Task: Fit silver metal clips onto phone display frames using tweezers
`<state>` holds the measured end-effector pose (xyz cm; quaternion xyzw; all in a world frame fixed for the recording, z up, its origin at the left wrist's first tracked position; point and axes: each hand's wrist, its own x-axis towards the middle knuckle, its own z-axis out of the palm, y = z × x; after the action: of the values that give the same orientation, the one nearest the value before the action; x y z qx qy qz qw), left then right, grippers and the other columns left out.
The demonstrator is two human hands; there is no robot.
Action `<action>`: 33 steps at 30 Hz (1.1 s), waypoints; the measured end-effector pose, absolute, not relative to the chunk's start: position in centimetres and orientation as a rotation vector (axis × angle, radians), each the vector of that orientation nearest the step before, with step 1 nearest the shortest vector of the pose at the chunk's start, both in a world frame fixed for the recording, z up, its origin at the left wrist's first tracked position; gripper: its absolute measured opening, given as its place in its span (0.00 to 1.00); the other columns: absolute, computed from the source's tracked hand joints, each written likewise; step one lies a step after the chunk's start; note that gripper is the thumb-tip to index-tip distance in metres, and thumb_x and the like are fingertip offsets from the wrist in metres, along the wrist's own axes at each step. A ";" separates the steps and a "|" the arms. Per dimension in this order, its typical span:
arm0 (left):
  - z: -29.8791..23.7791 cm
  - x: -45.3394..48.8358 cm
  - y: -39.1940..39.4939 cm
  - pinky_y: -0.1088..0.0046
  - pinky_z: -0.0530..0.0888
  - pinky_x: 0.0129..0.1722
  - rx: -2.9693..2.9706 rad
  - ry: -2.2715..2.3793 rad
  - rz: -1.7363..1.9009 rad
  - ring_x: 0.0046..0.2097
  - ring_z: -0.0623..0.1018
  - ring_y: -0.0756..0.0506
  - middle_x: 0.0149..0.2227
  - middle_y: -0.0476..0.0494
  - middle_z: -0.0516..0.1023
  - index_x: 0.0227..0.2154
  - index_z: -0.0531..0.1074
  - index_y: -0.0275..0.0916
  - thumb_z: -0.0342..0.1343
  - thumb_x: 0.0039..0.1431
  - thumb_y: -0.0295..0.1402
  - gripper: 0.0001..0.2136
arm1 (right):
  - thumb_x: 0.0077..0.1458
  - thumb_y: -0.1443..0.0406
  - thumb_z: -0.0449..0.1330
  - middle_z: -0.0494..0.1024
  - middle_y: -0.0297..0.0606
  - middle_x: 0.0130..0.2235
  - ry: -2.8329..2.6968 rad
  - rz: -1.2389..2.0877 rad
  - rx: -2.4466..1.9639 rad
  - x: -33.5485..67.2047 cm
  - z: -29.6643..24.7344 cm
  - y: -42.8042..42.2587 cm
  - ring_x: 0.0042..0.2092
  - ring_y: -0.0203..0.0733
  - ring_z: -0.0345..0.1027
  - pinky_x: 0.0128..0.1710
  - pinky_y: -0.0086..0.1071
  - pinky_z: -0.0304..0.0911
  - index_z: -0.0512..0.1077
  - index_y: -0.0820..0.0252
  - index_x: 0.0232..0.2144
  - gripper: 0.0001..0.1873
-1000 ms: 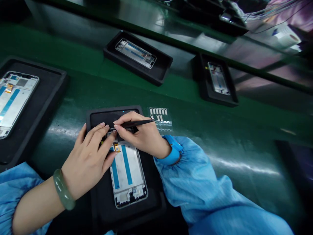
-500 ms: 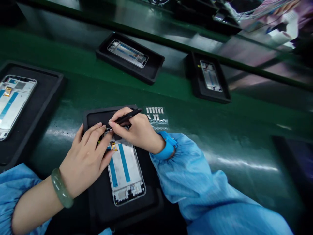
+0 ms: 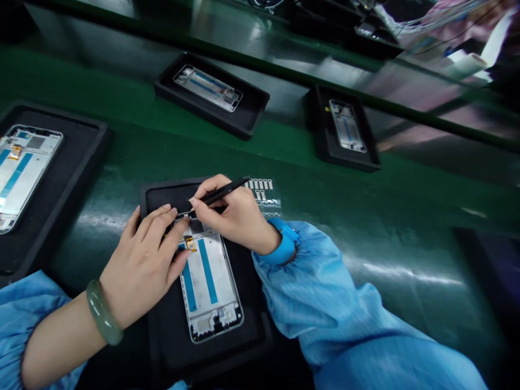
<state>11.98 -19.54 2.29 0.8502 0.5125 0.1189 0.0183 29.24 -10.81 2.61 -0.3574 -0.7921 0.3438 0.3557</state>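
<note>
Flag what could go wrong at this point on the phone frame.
The tweezers in the right hand are working at the top end of the phone frame, so a slip could scratch it. They are also close to the gold flex, which they might snag. The left hand is pressing down beside that flex, and its fingers might bend or shift it.
</note>
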 end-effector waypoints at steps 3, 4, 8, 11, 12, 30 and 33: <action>2.2 11.9 -19.5 0.47 0.64 0.53 2.643 1.580 0.363 0.56 0.66 0.36 0.51 0.33 0.69 0.51 0.64 0.34 0.47 0.61 0.37 0.18 | 0.53 0.70 0.55 0.72 0.33 0.32 -2.187 0.741 -0.894 28.8 3.0 -11.4 0.32 0.32 0.67 0.33 0.26 0.64 0.66 0.61 0.31 0.02; 2.2 11.9 -19.5 0.47 0.64 0.53 2.646 1.578 0.356 0.56 0.66 0.35 0.51 0.33 0.69 0.50 0.65 0.33 0.47 0.61 0.37 0.18 | 0.53 0.71 0.54 0.72 0.34 0.32 -2.250 0.687 -0.880 28.6 3.2 -11.6 0.33 0.34 0.67 0.34 0.27 0.64 0.66 0.61 0.31 0.02; 2.2 11.8 -19.5 0.48 0.64 0.53 2.642 1.585 0.348 0.56 0.66 0.35 0.51 0.32 0.68 0.48 0.67 0.33 0.47 0.60 0.36 0.16 | 0.55 0.70 0.52 0.73 0.35 0.32 -2.392 0.567 -0.865 28.3 3.5 -11.9 0.34 0.36 0.67 0.33 0.29 0.63 0.66 0.61 0.31 0.04; 2.2 11.7 -19.4 0.48 0.64 0.53 2.614 1.576 0.356 0.56 0.65 0.37 0.51 0.35 0.68 0.51 0.65 0.37 0.47 0.61 0.35 0.16 | 0.58 0.66 0.52 0.73 0.35 0.32 -2.224 0.607 -0.950 29.3 3.8 -11.0 0.34 0.35 0.68 0.36 0.29 0.64 0.66 0.61 0.33 0.05; 2.1 11.7 -19.4 0.48 0.64 0.53 2.606 1.573 0.359 0.56 0.66 0.37 0.51 0.36 0.67 0.51 0.64 0.38 0.47 0.61 0.35 0.16 | 0.60 0.66 0.51 0.73 0.36 0.34 -2.163 0.595 -0.985 29.8 4.0 -10.5 0.36 0.36 0.68 0.38 0.30 0.64 0.66 0.61 0.34 0.06; 3.5 10.0 -17.7 0.57 0.61 0.59 2.302 1.602 0.925 0.61 0.60 0.41 0.60 0.39 0.57 0.56 0.59 0.42 0.47 0.61 0.32 0.19 | 0.59 0.65 0.53 0.74 0.41 0.42 -2.559 0.427 -1.297 34.4 3.1 -6.1 0.44 0.42 0.69 0.45 0.33 0.63 0.71 0.62 0.42 0.11; 4.7 9.6 -17.1 0.58 0.61 0.60 2.185 1.778 1.252 0.60 0.62 0.41 0.58 0.39 0.60 0.54 0.63 0.41 0.49 0.59 0.30 0.18 | 0.59 0.64 0.54 0.75 0.44 0.38 -2.353 0.204 -1.516 36.3 4.7 -2.9 0.42 0.46 0.70 0.43 0.35 0.63 0.72 0.64 0.41 0.12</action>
<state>9.61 -17.15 4.73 0.7084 0.5766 0.4060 0.0291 36.27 -2.92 4.72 -0.5326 -0.8266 0.0717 0.1668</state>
